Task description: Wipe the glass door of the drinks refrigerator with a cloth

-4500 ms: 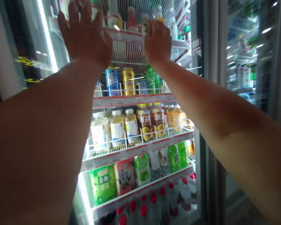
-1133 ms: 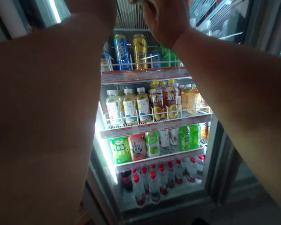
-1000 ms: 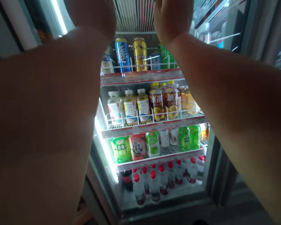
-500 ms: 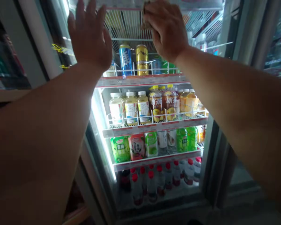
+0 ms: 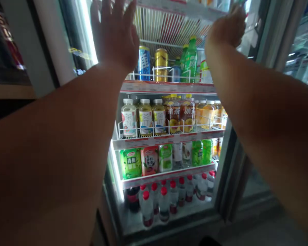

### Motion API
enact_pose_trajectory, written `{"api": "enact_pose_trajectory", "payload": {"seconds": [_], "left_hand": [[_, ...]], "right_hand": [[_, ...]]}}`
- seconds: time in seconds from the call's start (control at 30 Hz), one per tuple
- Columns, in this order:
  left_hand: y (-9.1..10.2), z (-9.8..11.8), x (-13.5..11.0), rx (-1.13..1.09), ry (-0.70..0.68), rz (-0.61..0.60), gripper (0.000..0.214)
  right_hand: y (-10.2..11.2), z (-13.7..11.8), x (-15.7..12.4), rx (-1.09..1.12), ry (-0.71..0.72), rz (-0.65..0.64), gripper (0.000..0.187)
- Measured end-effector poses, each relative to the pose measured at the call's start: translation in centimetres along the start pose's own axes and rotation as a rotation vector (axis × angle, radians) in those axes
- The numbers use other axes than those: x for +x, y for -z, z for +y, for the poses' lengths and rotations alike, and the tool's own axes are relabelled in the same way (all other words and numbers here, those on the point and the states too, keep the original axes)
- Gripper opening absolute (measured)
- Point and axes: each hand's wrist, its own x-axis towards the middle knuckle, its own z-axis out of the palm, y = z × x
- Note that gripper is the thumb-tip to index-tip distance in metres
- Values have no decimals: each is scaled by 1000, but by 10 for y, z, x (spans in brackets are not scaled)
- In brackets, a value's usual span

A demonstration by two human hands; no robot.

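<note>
My left hand (image 5: 115, 37) is raised at the upper left with its fingers spread and nothing held, at the front of a lit drinks fridge (image 5: 141, 87). My right hand (image 5: 228, 27) is up at the top right, fingers closed and blurred. A crumpled brown cloth showed in it half a second ago; the fingers now hide most of what they hold. Behind the hands, a blue can (image 5: 144, 63), a gold can (image 5: 161, 65) and green bottles (image 5: 191, 59) stand on a shelf. I cannot tell whether either hand touches glass.
Lower shelves hold tea bottles (image 5: 145, 118), green drink bottles (image 5: 130, 163) and a red drink bottle (image 5: 150, 160). Several red-capped clear bottles (image 5: 164, 205) stand at the bottom. The fridge's right frame (image 5: 228, 177) and a wooden shelf (image 5: 12, 91) flank the view.
My right hand has moved right, from the upper middle to the fridge's top right side. The cloth at its fingers has gone from sight. My left hand stays raised, slightly further right in view.
</note>
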Motion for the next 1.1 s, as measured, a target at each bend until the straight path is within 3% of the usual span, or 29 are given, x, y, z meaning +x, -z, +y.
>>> {"api": "enact_pose_trajectory", "payload": {"seconds": [0.07, 0.1, 0.2, 0.3, 0.47, 0.57, 0.73, 0.87, 1.0, 1.1], "left_hand": [[0, 1, 0, -25, 9, 13, 60], [0, 1, 1, -24, 14, 9, 60], [0, 2, 1, 10, 35, -21, 60], [0, 1, 2, 35, 49, -29, 59], [1, 2, 1, 71, 39, -51, 57], [5, 6, -2, 103, 39, -68, 57], [9, 10, -4, 108, 64, -93, 57], [9, 12, -4, 91, 60, -77, 57], [10, 14, -5, 78, 60, -80, 58], [11, 14, -5, 78, 50, -72, 59]], "right_hand": [[-3, -66, -4, -112, -304, -125, 56], [-3, -102, -8, -156, -332, -244, 58], [5, -186, -26, -167, -176, -465, 59], [16, -214, -44, -92, 78, -578, 62], [29, -187, -46, 27, 328, -632, 50], [33, -157, -36, 48, 379, -623, 45], [34, -83, -13, 12, 227, -444, 40], [40, -24, 1, 12, 155, -389, 42], [47, 9, 3, -24, 72, -376, 44], [40, 26, 4, -14, 66, -337, 44]]}}
